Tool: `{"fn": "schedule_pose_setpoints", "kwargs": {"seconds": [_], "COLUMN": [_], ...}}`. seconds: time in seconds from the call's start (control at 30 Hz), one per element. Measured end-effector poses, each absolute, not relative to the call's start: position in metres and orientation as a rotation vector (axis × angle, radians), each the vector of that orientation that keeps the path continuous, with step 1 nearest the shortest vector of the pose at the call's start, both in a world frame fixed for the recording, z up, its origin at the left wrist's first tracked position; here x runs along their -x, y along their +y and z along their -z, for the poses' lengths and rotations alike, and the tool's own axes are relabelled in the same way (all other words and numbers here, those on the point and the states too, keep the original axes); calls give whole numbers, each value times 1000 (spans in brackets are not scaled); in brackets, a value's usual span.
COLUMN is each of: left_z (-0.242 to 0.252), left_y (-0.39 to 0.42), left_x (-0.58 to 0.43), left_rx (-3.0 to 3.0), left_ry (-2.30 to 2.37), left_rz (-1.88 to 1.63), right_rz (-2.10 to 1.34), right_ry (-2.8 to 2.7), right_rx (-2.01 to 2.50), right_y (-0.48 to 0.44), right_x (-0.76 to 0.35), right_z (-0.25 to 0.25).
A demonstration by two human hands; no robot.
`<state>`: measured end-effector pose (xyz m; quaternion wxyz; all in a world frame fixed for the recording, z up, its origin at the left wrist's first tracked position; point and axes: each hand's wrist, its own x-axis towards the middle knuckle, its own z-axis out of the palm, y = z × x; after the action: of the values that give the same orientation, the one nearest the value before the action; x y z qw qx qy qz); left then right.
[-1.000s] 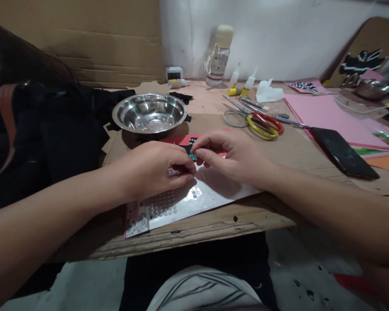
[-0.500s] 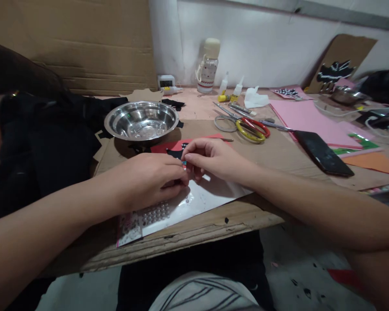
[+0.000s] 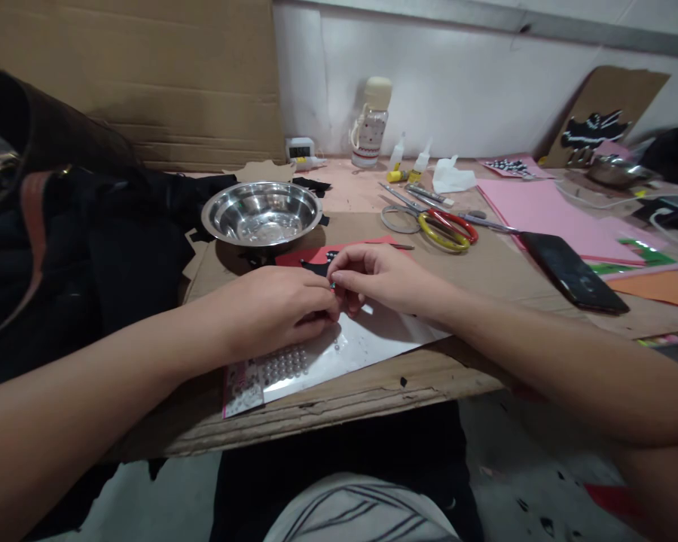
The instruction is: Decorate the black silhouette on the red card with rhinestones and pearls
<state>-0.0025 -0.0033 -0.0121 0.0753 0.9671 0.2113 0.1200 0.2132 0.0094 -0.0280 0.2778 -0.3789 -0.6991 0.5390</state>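
My left hand is closed, its fingertips bunched over a sheet of stick-on pearls and white paper. Against it, my right hand pinches thumb and forefinger together. A tiny teal glint shows by the right fingertips, but what either hand holds is too small and hidden to name. Just beyond the fingers lies red paper, bearing a black cut-out with some pearls on it. The hands cover part of both.
A steel bowl stands behind my left hand. Farther right are scissors, a black phone and pink sheets. Glue bottles and a drinking bottle stand near the wall. A dark bag is at left.
The whole view has shifted slightly, so the table's things appear farther right. Both hands keep nearly the same closed pose, fingertips together.
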Motion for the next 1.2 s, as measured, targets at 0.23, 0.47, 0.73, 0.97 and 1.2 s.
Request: {"fn": "schedule_pose_setpoints", "kwargs": {"seconds": [0.23,0.47,0.73,0.97,1.2], "left_z": [13,13,15,12,15], "left_y": [-4,-9,-9,-9,-8], "left_x": [0,-2,-1,0,3], "left_rx": [-2908,-2899,-2944,-2957,-2920], "left_ry": [585,567,520,511,497], "left_rz": [-308,-257,-272,-223,-270], "right_rz": [-1484,-1443,-1425,-1456,-1476], "right_ry": [-1841,-1876,-1881,-1869,-1874], "right_rx": [1048,1031,1066,1090,1042], "right_y": [7,8,6,6,6], "right_x": [-211,-213,-212,-211,-211], "right_z": [24,26,23,21,22]}}
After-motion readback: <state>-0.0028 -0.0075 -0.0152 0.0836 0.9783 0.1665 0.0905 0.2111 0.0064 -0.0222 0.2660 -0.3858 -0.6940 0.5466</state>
